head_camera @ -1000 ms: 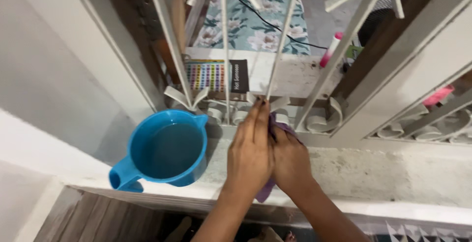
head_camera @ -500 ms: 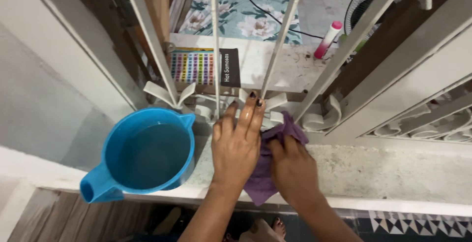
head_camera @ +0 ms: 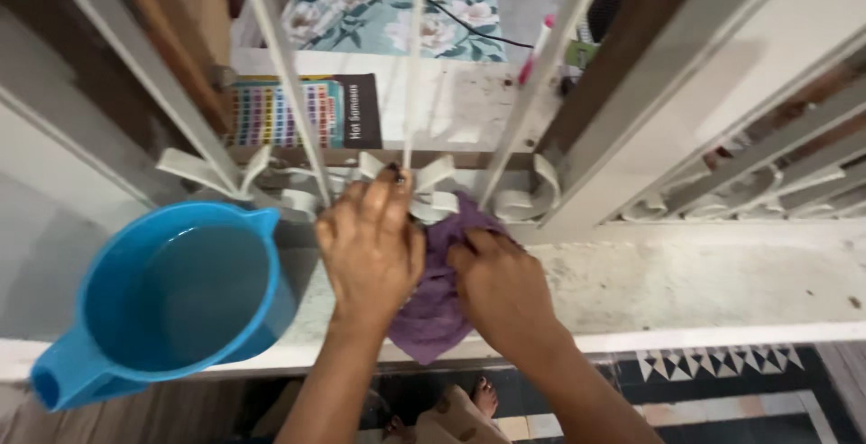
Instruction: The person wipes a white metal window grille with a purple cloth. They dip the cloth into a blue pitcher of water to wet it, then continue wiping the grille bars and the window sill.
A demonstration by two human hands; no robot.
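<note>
A purple cloth (head_camera: 438,304) lies on the concrete window sill (head_camera: 686,286) against the foot of a white metal grille (head_camera: 410,65). My right hand (head_camera: 502,292) presses down on the cloth's right side, fingers bunched into it. My left hand (head_camera: 371,247) lies flat beside it, its fingertips reaching the grille's curled scrollwork (head_camera: 424,187), its edge resting on the cloth.
A blue plastic jug (head_camera: 162,300) with water stands on the sill to the left of my hands. Behind the grille are a colourful chart (head_camera: 280,112), a floral mat (head_camera: 397,2) and a pink-capped bottle (head_camera: 539,42). Patterned floor tiles (head_camera: 722,363) lie below the sill.
Both hands and the cloth have shifted left along the foot of the grille. The left hand went from upright against the bar to lying flat. The cloth has spread out more.
</note>
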